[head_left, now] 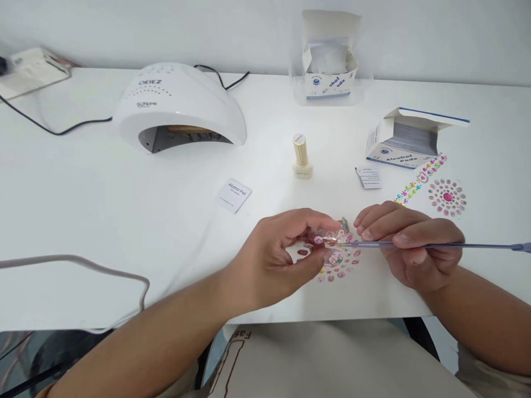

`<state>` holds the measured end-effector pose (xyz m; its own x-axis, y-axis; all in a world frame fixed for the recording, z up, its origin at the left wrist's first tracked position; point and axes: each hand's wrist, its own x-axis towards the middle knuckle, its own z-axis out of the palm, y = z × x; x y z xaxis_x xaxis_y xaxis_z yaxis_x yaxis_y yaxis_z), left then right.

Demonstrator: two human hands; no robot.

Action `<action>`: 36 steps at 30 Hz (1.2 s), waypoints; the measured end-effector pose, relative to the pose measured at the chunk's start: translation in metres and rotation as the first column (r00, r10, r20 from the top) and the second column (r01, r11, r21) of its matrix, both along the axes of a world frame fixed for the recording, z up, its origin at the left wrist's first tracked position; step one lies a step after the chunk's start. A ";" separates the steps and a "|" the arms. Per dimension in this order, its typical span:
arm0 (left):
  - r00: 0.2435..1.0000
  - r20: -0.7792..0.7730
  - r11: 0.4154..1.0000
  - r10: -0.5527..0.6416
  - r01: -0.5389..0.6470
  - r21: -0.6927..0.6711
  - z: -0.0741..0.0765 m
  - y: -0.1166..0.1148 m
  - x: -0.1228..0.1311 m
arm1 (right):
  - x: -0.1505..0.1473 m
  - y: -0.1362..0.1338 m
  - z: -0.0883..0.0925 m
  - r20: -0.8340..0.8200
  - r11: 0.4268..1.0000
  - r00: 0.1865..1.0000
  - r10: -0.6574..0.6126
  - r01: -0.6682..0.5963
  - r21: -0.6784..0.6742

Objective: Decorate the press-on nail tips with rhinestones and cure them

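My left hand (286, 254) is closed in a pinch, thumb and forefinger holding a small clear piece (329, 239) whose exact kind I cannot make out. A small pink oval (318, 240) shows by those fingers. Between the fingers and thumb of my right hand (410, 243) lies a slender purple-grey stick tool (477, 246), nearly level. Its thin tip reaches the clear piece; whether they touch is unclear. Beneath my left fingertips, a ring of pink nail-shaped ovals (341, 274) lies on the table, partly hidden. A small metallic object (344, 224) shows just behind the fingertips.
On the white table (174, 221) stand a white nail lamp (182, 105), a cream nail polish bottle (302, 157) and two open alcohol pad boxes (329, 72). An alcohol pad sachet (234, 195), colourful gem stickers (421, 179) and another pink ring (447, 197) lie flat. A grey cable (83, 261) runs left.
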<state>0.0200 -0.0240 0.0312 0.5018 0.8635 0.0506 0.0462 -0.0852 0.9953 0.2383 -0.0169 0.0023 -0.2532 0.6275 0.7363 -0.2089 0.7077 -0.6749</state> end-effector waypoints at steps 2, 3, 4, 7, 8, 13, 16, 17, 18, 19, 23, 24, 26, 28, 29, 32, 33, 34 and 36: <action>1.000 -0.002 1.000 0.009 -0.009 -0.002 0.000 0.000 0.000 | 0.000 0.000 0.000 0.002 1.000 1.000 -0.008 0.008 0.009; 1.000 -0.004 1.000 0.012 -0.012 -0.001 0.000 0.000 0.001 | 0.000 0.000 -0.001 0.005 1.000 1.000 -0.014 0.014 0.011; 1.000 -0.007 1.000 0.014 -0.014 -0.001 0.000 0.000 0.001 | -0.001 0.000 -0.001 0.008 1.000 1.000 -0.018 0.018 0.014; 1.000 -0.010 1.000 0.015 -0.015 -0.006 -0.001 0.000 0.001 | -0.001 0.000 -0.001 0.010 1.000 1.000 -0.023 0.023 0.021; 1.000 -0.010 1.000 0.014 -0.014 -0.009 -0.001 0.000 0.001 | -0.001 0.000 -0.001 0.010 0.999 1.000 -0.022 0.022 0.023; 1.000 -0.004 1.000 0.017 -0.017 -0.023 -0.001 -0.001 -0.001 | -0.001 -0.001 -0.002 0.011 0.999 1.000 -0.029 0.029 0.018; 0.999 -0.015 0.999 0.029 -0.030 -0.026 0.000 -0.001 0.000 | -0.002 -0.002 -0.002 0.005 0.998 0.998 -0.061 0.061 0.011; 0.999 -0.019 0.999 0.034 -0.034 -0.026 0.000 0.000 0.000 | -0.003 -0.002 -0.002 -0.005 0.997 0.997 -0.080 0.080 0.000; 0.999 -0.024 0.999 0.040 -0.040 -0.030 0.000 0.000 0.000 | -0.004 -0.003 -0.001 -0.019 0.995 0.995 -0.097 0.097 -0.014; 0.998 -0.028 0.998 0.047 -0.048 -0.035 0.001 0.001 0.000 | -0.005 -0.003 -0.001 -0.040 0.992 0.992 -0.121 0.119 -0.038; 0.988 -0.049 0.989 0.149 -0.150 -0.010 0.008 0.004 -0.006 | -0.009 -0.005 0.001 -0.121 0.964 0.967 -0.225 0.202 -0.175; 0.979 -0.062 0.981 0.193 -0.192 0.013 0.011 0.005 -0.009 | -0.010 -0.005 0.001 -0.132 0.955 0.961 -0.243 0.214 -0.204; 0.956 -0.107 0.961 0.274 -0.269 0.060 0.019 0.008 -0.016 | -0.010 -0.005 0.001 -0.146 0.946 0.957 -0.252 0.212 -0.243; 0.925 -0.181 0.941 0.335 -0.321 0.103 0.025 0.012 -0.026 | -0.009 -0.005 0.001 -0.156 0.942 0.958 -0.240 0.190 -0.278; 0.906 -0.226 0.933 0.358 -0.337 0.125 0.027 0.014 -0.032 | -0.009 -0.005 0.001 -0.162 0.937 0.958 -0.236 0.181 -0.300; 0.861 -0.356 0.931 0.364 -0.337 0.137 0.026 0.024 -0.045 | -0.008 -0.003 -0.001 -0.176 0.914 0.954 -0.243 0.165 -0.371; 0.855 -0.389 0.939 0.343 -0.325 0.113 0.024 0.029 -0.049 | -0.007 -0.002 -0.001 -0.179 0.907 0.953 -0.244 0.159 -0.391; 0.848 -0.419 0.944 0.324 -0.318 0.086 0.022 0.034 -0.051 | -0.007 -0.002 -0.002 -0.182 0.900 0.952 -0.244 0.153 -0.408; 0.819 -0.489 0.945 0.299 -0.327 0.030 0.018 0.043 -0.053 | -0.006 -0.001 -0.003 -0.186 0.894 0.953 -0.240 0.142 -0.426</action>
<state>-0.0331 0.0187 0.0493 0.1525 0.9726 -0.1755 0.5343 0.0682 0.8425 0.2321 -0.0175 -0.0004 0.0451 0.9009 0.4316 -0.2799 0.4261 -0.8603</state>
